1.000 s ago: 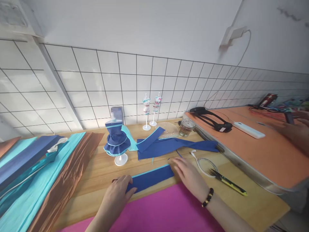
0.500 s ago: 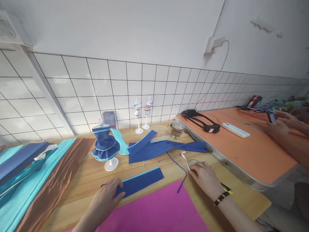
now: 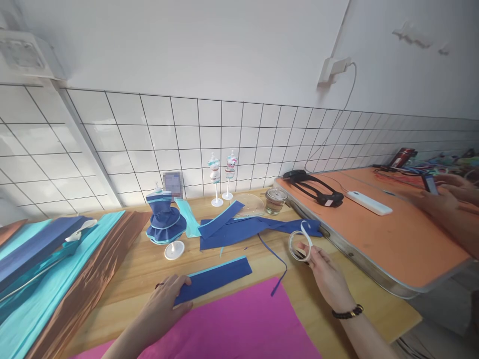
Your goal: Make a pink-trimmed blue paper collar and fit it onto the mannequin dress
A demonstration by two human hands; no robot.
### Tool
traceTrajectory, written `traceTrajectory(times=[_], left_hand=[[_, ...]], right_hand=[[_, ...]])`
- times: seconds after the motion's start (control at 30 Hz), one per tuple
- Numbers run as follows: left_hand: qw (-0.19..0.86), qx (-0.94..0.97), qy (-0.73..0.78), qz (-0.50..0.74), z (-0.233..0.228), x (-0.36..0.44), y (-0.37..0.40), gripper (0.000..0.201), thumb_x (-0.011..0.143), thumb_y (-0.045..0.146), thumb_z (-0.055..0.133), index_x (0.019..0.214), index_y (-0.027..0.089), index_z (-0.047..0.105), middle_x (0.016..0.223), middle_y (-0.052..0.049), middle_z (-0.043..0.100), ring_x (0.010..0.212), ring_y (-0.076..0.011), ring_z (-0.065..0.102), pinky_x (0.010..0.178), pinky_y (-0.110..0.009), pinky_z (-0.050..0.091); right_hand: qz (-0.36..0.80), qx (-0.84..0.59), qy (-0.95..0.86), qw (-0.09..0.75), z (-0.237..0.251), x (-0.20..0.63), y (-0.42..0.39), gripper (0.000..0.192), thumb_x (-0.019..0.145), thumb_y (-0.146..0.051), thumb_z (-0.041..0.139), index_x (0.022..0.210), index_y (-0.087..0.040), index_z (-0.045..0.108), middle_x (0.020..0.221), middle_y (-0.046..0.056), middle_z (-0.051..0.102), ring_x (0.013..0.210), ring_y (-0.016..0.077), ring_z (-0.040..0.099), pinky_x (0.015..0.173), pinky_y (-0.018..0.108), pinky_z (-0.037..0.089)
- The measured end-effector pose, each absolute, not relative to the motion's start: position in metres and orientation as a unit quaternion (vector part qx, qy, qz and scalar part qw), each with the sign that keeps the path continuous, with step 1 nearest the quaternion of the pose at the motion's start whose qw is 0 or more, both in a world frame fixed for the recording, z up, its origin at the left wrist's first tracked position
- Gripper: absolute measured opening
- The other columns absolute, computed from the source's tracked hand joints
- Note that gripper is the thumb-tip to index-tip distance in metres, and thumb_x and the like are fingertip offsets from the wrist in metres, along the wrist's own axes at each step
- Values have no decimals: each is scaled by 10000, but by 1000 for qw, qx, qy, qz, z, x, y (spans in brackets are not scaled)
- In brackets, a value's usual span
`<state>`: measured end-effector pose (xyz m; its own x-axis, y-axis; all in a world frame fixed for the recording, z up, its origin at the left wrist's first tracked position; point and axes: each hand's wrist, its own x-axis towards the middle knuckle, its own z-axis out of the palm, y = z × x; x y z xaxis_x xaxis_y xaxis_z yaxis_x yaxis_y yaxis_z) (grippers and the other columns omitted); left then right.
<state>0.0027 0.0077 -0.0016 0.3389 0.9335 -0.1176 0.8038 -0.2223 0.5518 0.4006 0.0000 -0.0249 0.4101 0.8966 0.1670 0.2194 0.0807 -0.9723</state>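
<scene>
- The roll of tape (image 3: pixel 300 243) is lifted just off the wooden table (image 3: pixel 239 262), standing on edge, with a loose white tail curling up at its 12 o'clock.
- The right hand (image 3: pixel 326 277) sits at the roll's 5 o'clock; its fingertips (image 3: pixel 311 253) are closed on the lower right rim, thumb and forefinger pinching it, so most of the ring shows free to the left of the fingers.
- The left hand (image 3: pixel 161 302) lies flat with loosely spread fingers, pressing down the left end of a dark blue strip (image 3: pixel 214 278) edged in light blue; it grips nothing, only rests on the cloth.
- That strip lies at 9 o'clock from the roll, along the top edge of a pink sheet (image 3: pixel 239 329).
- A thin blue thread (image 3: pixel 276 259) runs between the strip and the roll.
- At 11 o'clock from the roll, larger blue cloth pieces (image 3: pixel 247 227) are spread, with a small jar (image 3: pixel 276 201) beyond them.
- A little blue dress on a stand (image 3: pixel 165 225) is further off at 9 o'clock.
- At 3 o'clock, well apart, another person's hands (image 3: pixel 447 194) rest on an orange board (image 3: pixel 392 234).
</scene>
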Motion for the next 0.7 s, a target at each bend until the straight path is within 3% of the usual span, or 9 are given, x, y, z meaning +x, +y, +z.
traceTrajectory(times=[0.23,0.43,0.6,0.7], left_hand=[[275,772,556,137,-1,0,5,271,751,315,498,1007,239,544,939,-36,556,885,-207,524,808,-342,391],[271,773,554,147,-8,-3,7,288,736,323,510,1010,253,564,914,-30,562,871,-206,528,795,-337,403],[278,776,543,161,-11,-7,8,308,746,343,516,1036,256,572,892,-27,548,866,-198,526,804,-330,398],[292,769,545,163,-12,-6,9,333,747,393,530,1042,249,583,859,-22,553,829,-192,530,779,-319,409]], right_hand=[[401,-569,-364,619,-19,413,7,311,704,-496,598,688,-185,608,643,41,654,751,240,644,764,411,486],[454,-530,-356,622,-5,412,14,224,717,-436,591,667,-229,522,623,-6,570,657,187,594,719,382,504],[501,-499,-415,573,8,372,10,309,797,-499,480,645,-230,461,489,-92,297,430,103,371,607,336,481],[536,-482,-471,508,13,337,3,388,805,-518,479,573,-214,418,469,-95,268,428,87,309,540,287,421]])
